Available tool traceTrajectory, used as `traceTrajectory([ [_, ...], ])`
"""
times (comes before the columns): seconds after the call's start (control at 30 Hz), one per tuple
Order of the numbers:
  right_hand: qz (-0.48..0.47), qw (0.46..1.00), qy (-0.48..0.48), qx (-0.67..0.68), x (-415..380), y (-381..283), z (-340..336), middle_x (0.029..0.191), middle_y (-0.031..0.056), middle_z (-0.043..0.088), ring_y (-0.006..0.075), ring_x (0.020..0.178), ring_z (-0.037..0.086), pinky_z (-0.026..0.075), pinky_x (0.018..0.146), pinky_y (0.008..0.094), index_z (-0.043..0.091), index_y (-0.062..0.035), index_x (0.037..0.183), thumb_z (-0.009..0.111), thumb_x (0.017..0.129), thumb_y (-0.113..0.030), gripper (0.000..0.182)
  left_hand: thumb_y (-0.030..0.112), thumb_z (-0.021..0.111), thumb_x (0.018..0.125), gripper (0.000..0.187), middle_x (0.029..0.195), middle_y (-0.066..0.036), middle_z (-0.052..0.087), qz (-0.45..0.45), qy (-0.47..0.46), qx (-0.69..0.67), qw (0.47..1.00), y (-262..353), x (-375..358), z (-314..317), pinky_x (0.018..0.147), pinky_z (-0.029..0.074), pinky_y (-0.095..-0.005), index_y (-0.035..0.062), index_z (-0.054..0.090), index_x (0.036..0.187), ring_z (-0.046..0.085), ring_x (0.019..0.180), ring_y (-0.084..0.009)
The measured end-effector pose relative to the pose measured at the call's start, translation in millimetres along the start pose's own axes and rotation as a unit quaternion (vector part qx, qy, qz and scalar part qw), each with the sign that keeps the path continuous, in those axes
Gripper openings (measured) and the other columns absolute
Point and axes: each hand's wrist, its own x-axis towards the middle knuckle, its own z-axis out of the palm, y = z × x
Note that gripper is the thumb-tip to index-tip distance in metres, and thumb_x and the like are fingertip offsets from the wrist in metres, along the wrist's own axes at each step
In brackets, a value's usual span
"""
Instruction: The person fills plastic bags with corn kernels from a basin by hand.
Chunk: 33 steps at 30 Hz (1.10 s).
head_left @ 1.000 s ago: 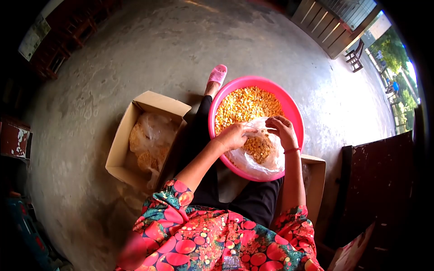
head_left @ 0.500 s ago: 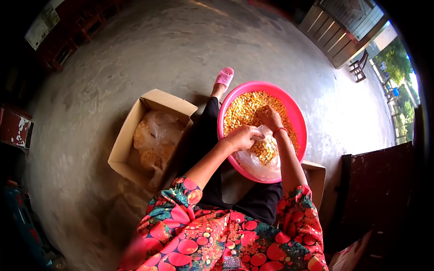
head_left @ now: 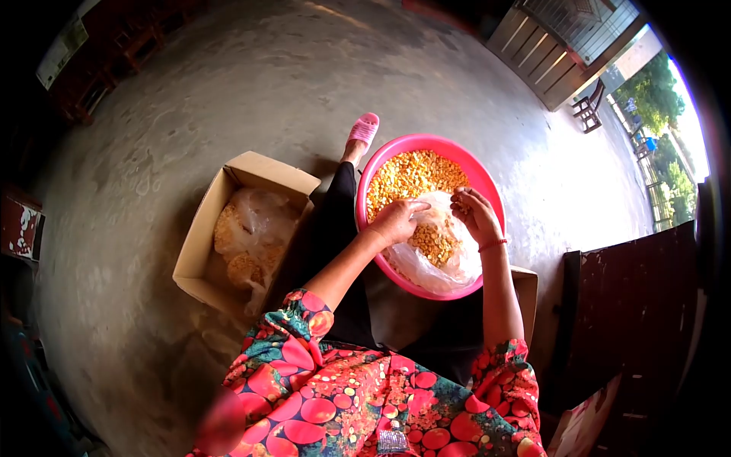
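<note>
A pink basin [head_left: 499, 199] holds loose yellow kernels [head_left: 415, 171] that look like corn. Inside its near part lies a clear plastic bag [head_left: 417, 268], partly filled with the same kernels. My left hand [head_left: 396, 222] pinches the bag's rim at the left of its mouth. At the right side of the mouth, my right hand [head_left: 477, 215], with a red band on the wrist, is closed with its fingertips bunched around some kernels.
Left of my legs, a cardboard box [head_left: 199, 228] contains filled clear bags [head_left: 255, 228]. Another box [head_left: 525, 293] is partly visible right of my knee. A dark red wooden piece [head_left: 632, 305] stands at the right, and a chair [head_left: 588, 110] near the doorway.
My right hand has come up from the kernels at the basin's far side to the right of the bag's mouth. The bag is spread wider. The view has shifted slightly.
</note>
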Motion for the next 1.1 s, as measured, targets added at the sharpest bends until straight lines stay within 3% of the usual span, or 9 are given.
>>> traceTrajectory([
  [0.2, 0.036, 0.988, -0.079, -0.125, -28, -6, 27, 0.097, 0.0048, 0.062, 0.0119, 0.095, 0.058, 0.045, 0.086, 0.0265, 0.06, -0.0006, 0.1, 0.053, 0.089, -0.012, 0.017, -0.004, 0.054, 0.074, 0.039, 0.112, -0.019, 0.059, 0.042, 0.035, 0.022, 0.998, -5, 0, 1, 0.093, 0.043, -0.0342, 0.0039, 0.06, 0.112, 0.056, 0.107, -0.0296],
  [0.27, -0.062, 0.942, -0.149, -0.295, -31, -5, 25, 0.1, 0.0058, 0.062, 0.0129, 0.097, 0.057, 0.045, 0.085, 0.0257, 0.06, 0.0, 0.1, 0.05, 0.089, -0.01, 0.018, -0.006, 0.054, 0.073, 0.041, 0.111, -0.019, 0.059, 0.025, 0.029, 0.012, 0.999, 0, -1, 0, 0.093, 0.043, -0.0345, 0.0054, 0.06, 0.112, 0.056, 0.107, -0.0299],
  [0.4, -0.139, 0.939, 0.007, -0.314, -24, -6, 11, 0.092, 0.0032, 0.064, 0.0112, 0.083, 0.06, 0.049, 0.072, 0.0244, 0.062, -0.0023, 0.096, 0.054, 0.087, -0.005, 0.013, -0.005, 0.056, 0.074, 0.041, 0.111, -0.018, 0.06, 0.036, 0.025, 0.024, 0.999, 0, -2, -2, 0.092, 0.043, -0.0338, 0.0076, 0.06, 0.113, 0.057, 0.105, -0.0295],
  [0.47, -0.266, 0.841, 0.101, -0.459, -11, 9, -16, 0.094, 0.0054, 0.063, 0.0154, 0.085, 0.061, 0.049, 0.075, 0.0272, 0.061, -0.0007, 0.1, 0.062, 0.083, -0.007, 0.019, -0.004, 0.056, 0.074, 0.041, 0.111, -0.018, 0.06, 0.049, 0.027, 0.029, 0.998, 1, -3, 0, 0.092, 0.043, -0.0335, 0.0084, 0.061, 0.113, 0.057, 0.105, -0.0292],
  [0.57, -0.302, 0.844, 0.133, -0.423, -6, 31, -38, 0.097, 0.0083, 0.063, 0.0169, 0.087, 0.061, 0.049, 0.076, 0.0281, 0.06, -0.0008, 0.104, 0.066, 0.08, -0.012, 0.028, -0.004, 0.059, 0.074, 0.042, 0.111, -0.015, 0.06, 0.014, 0.031, 0.009, 0.999, 16, -5, -6, 0.092, 0.043, -0.0332, 0.0074, 0.06, 0.114, 0.057, 0.105, -0.0266],
  [0.63, -0.213, 0.916, 0.053, -0.337, -7, 31, -39, 0.09, 0.0095, 0.064, 0.0166, 0.083, 0.061, 0.049, 0.072, 0.0281, 0.06, 0.0002, 0.104, 0.069, 0.077, -0.016, 0.033, -0.004, 0.058, 0.074, 0.041, 0.111, -0.014, 0.06, 0.036, 0.045, 0.017, 0.998, 15, -5, -5, 0.093, 0.043, -0.0332, 0.0069, 0.06, 0.114, 0.056, 0.106, -0.0264],
  [0.73, -0.16, 0.911, 0.043, -0.378, -12, 13, -30, 0.079, 0.0114, 0.063, 0.0145, 0.076, 0.061, 0.048, 0.066, 0.029, 0.061, 0.0013, 0.1, 0.068, 0.077, -0.016, 0.03, -0.003, 0.056, 0.076, 0.039, 0.113, -0.016, 0.058, 0.065, 0.071, 0.033, 0.995, 16, -4, -5, 0.091, 0.045, -0.0337, 0.0057, 0.06, 0.113, 0.056, 0.105, -0.0293],
  [0.9, -0.316, 0.823, 0.053, -0.469, -35, -21, 4, 0.077, 0.0147, 0.06, 0.0283, 0.068, 0.059, 0.045, 0.059, 0.0322, 0.06, -0.0013, 0.089, 0.065, 0.072, -0.003, 0.018, -0.005, 0.053, 0.074, 0.045, 0.115, -0.017, 0.055, 0.061, 0.067, 0.058, 0.994, 22, -6, -7, 0.094, 0.042, -0.0347, 0.0066, 0.056, 0.117, 0.052, 0.11, -0.0309],
  [1.1, -0.327, 0.772, 0.047, -0.543, -46, -27, 15, 0.071, 0.014, 0.055, 0.0327, 0.069, 0.057, 0.045, 0.058, 0.0373, 0.053, -0.0018, 0.08, 0.063, 0.072, -0.003, 0.013, -0.003, 0.055, 0.074, 0.045, 0.117, -0.017, 0.053, 0.061, 0.074, 0.071, 0.993, 12, -7, -7, 0.097, 0.04, -0.038, 0.0068, 0.055, 0.118, 0.049, 0.113, -0.0331],
])
